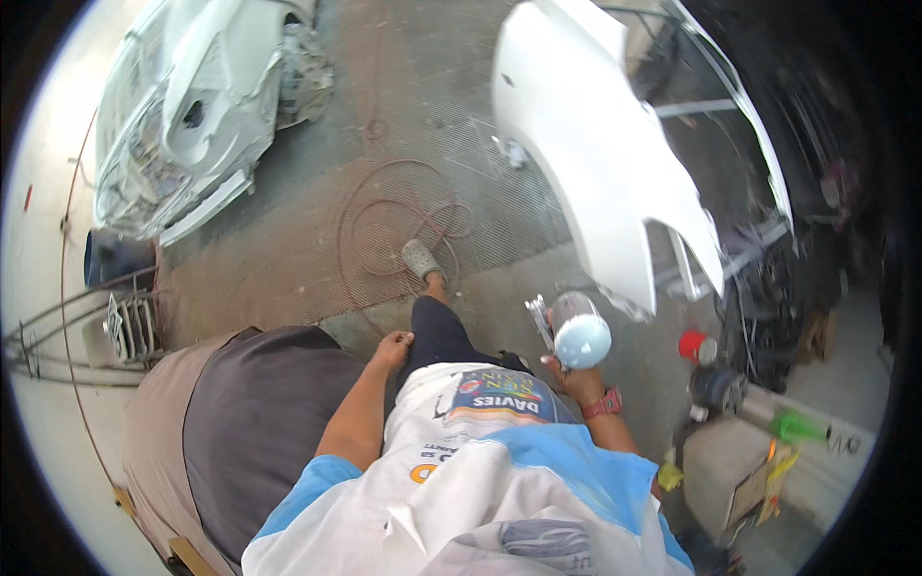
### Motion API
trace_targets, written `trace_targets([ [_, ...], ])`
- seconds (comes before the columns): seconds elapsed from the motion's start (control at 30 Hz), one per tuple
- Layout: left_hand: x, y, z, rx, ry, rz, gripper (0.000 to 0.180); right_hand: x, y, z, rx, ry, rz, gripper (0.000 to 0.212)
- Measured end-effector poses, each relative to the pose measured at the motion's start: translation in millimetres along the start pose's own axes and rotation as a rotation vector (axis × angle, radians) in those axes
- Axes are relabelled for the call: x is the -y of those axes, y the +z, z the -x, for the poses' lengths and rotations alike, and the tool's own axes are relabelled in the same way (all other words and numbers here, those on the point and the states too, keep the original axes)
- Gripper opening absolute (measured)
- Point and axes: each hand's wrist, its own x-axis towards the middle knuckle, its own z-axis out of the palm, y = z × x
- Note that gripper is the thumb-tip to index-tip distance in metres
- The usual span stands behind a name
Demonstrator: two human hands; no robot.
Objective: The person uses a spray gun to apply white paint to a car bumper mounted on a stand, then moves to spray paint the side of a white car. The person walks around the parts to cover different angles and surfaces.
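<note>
Worn on the person's head, the left one of two side-by-side fisheye cameras looks steeply down and ahead. The shirt point(509, 432) is nearest, filling the lower middle; the spray gun point(582, 342) is farther, and the floor point(408, 120) beyond is farthest.

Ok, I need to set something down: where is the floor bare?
Bare floor lies between the coiled hose, the white panel and the spray gun, and between the hose and the white car body at upper left. It is crowded at right, around the red can and green bottle.
</note>
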Motion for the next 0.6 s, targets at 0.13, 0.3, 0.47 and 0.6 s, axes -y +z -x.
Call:
trace_targets([
  [0.13,-40,-44,-46,0.129,0.056,0.08,0.045,12,46,-89,0.145,0.015,0.075,0.059],
  [0.3,-125,-153,-91,0.181,0.039,-0.258,0.051,60,79,-254,0.047,-0.15,0.31,0.066],
  [0.47,-167,-259,-135,0.237,0.036,-0.084,0.053,91,110,-387,-0.081,0.117,-0.042,0.064],
  [0.6,-194,-303,-176,0.114,0.078,0.076,0.054,102,125,-470,-0.171,0.305,-0.228,0.064],
])
